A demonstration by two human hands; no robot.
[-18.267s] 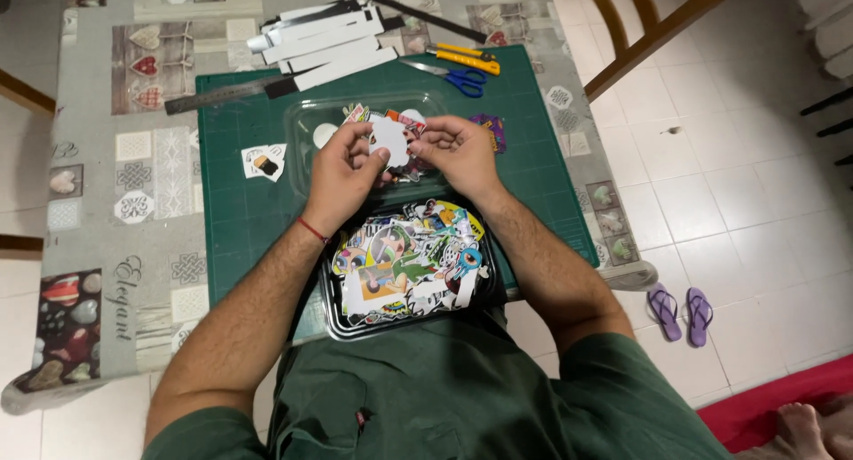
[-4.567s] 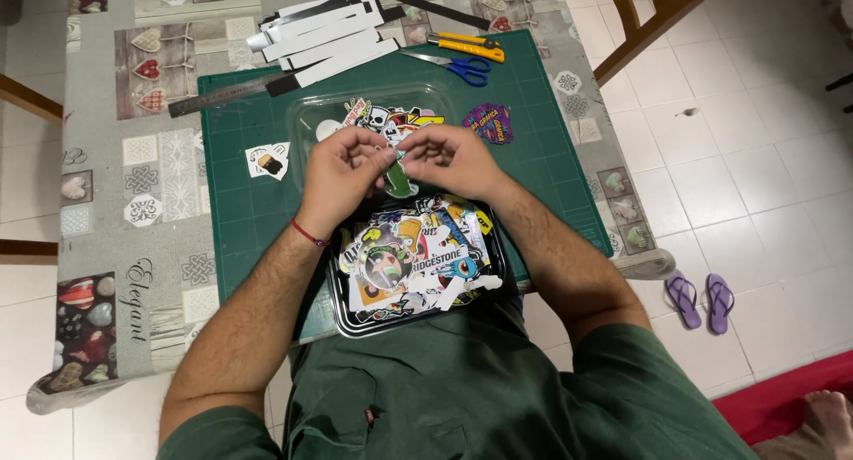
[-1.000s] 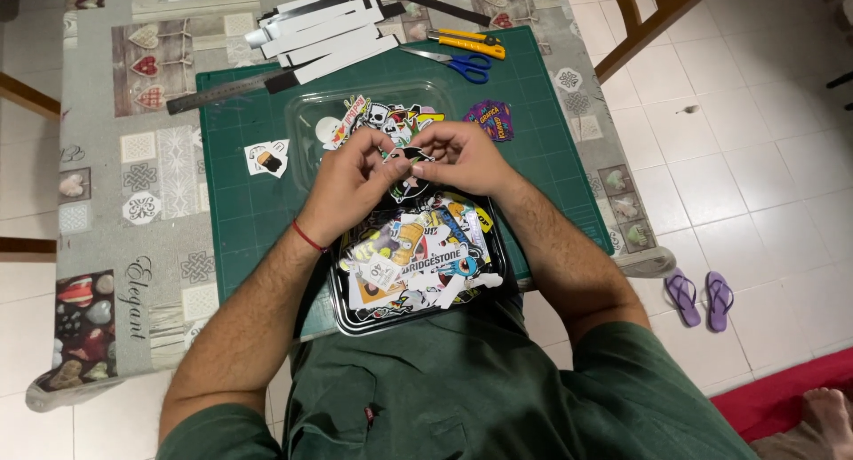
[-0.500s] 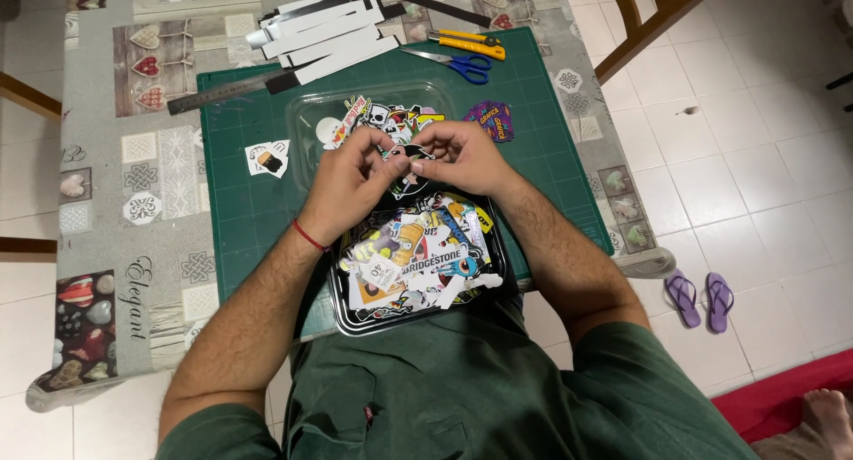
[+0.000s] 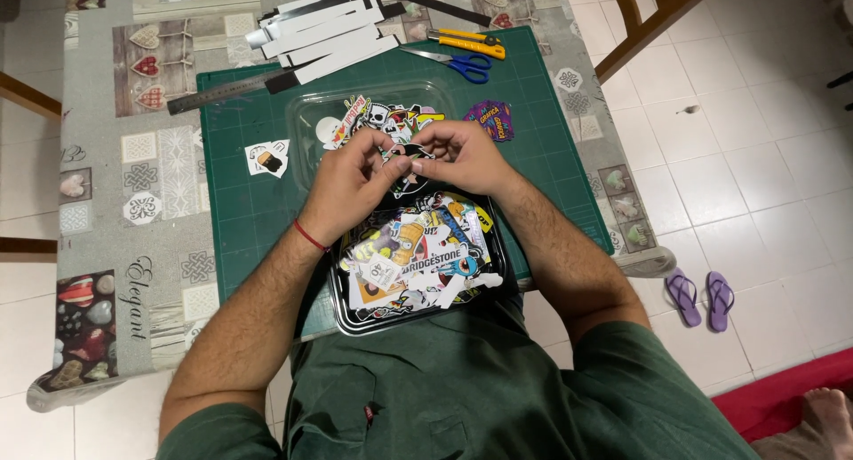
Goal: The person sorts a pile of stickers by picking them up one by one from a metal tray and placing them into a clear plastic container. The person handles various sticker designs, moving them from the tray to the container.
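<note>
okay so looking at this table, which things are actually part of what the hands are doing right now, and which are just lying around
In use:
left hand and right hand, pinching a small sticker between them
black tray of loose stickers
clear tray with more stickers
green cutting mat

Lying about:
scissors
yellow knife
metal ruler
white strips
purple flip-flops

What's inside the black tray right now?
The black tray holds a heap of mixed colourful stickers. Its far end is covered by both hands, and the bottom is hidden.

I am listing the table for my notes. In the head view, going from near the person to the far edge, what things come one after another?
Black tray of stickers → the two hands, left hand and right hand, pinching a small sticker → clear tray → blue-handled scissors → yellow utility knife → white strips.
</note>
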